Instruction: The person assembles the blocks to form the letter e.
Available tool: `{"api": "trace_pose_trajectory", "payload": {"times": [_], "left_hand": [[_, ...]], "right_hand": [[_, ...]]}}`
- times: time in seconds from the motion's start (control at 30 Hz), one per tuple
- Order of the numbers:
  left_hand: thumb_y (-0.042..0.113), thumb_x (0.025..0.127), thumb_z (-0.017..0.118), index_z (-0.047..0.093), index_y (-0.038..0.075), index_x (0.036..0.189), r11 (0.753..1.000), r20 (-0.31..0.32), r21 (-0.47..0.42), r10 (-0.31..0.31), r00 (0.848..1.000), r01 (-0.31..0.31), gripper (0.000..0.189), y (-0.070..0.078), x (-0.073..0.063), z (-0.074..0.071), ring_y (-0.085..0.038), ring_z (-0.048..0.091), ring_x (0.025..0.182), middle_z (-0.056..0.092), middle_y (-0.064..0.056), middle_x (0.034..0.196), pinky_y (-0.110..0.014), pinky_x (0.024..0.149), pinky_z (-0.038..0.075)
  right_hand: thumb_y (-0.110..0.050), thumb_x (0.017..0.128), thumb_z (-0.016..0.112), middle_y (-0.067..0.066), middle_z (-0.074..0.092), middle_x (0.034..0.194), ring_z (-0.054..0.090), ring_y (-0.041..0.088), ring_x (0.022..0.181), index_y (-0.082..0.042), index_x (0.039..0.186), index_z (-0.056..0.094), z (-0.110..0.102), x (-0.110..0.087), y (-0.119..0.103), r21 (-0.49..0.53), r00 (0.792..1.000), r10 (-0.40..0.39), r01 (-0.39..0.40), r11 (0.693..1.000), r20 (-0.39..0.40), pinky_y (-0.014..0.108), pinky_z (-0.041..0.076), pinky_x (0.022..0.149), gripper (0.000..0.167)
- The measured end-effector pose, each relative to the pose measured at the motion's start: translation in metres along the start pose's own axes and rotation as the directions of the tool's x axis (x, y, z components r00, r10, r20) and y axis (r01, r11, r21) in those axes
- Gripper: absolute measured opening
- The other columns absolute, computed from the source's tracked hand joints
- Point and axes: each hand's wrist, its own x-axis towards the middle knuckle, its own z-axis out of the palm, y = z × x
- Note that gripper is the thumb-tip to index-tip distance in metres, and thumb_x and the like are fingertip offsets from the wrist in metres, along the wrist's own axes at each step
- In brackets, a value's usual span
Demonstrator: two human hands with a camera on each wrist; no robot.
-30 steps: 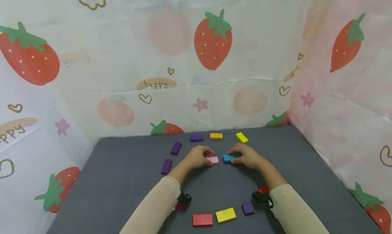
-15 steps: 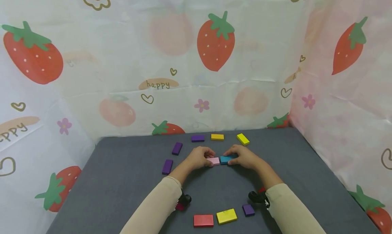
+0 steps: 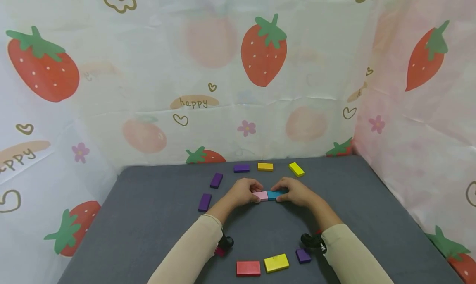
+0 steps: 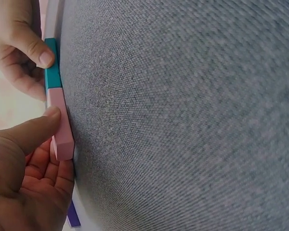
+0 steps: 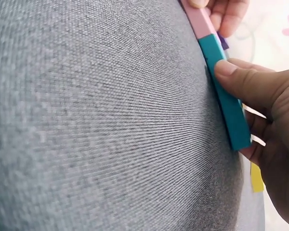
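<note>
Near the middle of the grey cloth, a pink block (image 3: 262, 196) and a blue block (image 3: 273, 195) lie end to end, their short faces meeting. My left hand (image 3: 243, 192) pinches the pink block between thumb and fingers; in the left wrist view the thumb lies across the pink block (image 4: 62, 127). On the other side my right hand (image 3: 296, 192) pinches the blue block. The right wrist view has that thumb on the long side of the blue block (image 5: 226, 98), with the fingers partly hidden behind it.
Beyond the hands lie purple (image 3: 241, 168), orange (image 3: 265, 167) and yellow (image 3: 296, 169) blocks. Two more purple blocks are at the left. Closer in are a red block (image 3: 248, 268), a yellow block (image 3: 276, 263) and a small purple block (image 3: 303, 256). Printed cloth walls surround the table.
My right hand has slid the blue block leftward, closing the gap to the pink block. The left hand has kept its hold on the pink block.
</note>
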Motion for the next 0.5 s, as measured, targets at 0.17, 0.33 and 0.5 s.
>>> {"api": "trace_pose_trajectory", "payload": {"times": [0.17,0.33,0.5], "left_hand": [[0.009,0.086,0.083,0.074,0.009,0.119,1.0,0.0,-0.003,-0.006,1.0,0.006,0.034,0.0011,-0.0007,-0.0006,-0.012,0.062,0.093,0.072,0.001,0.103,-0.035,0.089,0.053],[0.008,0.086,0.082,0.073,0.009,0.119,1.0,-0.002,-0.007,-0.004,1.0,0.004,0.035,0.0012,0.0003,0.0002,-0.012,0.062,0.092,0.072,0.0,0.103,-0.035,0.089,0.053],[0.008,0.085,0.083,0.074,0.009,0.118,1.0,-0.011,0.003,0.001,1.0,-0.001,0.035,0.0007,0.0013,0.0016,-0.011,0.062,0.092,0.072,0.0,0.103,-0.034,0.089,0.053]], "right_hand": [[-0.017,0.091,0.079,0.001,0.066,0.115,0.058,0.018,0.103,-0.015,0.12,0.076,0.0009,0.0013,0.0005,0.0,1.0,-0.003,0.003,1.0,-0.001,0.043,0.047,0.094,0.029],[-0.016,0.09,0.08,-0.001,0.066,0.113,0.058,0.017,0.102,-0.016,0.119,0.076,0.0014,0.0022,0.0003,-0.006,1.0,0.007,-0.007,1.0,-0.007,0.043,0.047,0.094,0.029],[-0.016,0.09,0.08,-0.001,0.066,0.114,0.058,0.017,0.104,-0.017,0.119,0.076,0.0009,0.003,0.0003,-0.007,1.0,0.011,-0.011,1.0,-0.001,0.043,0.047,0.095,0.029]]}}
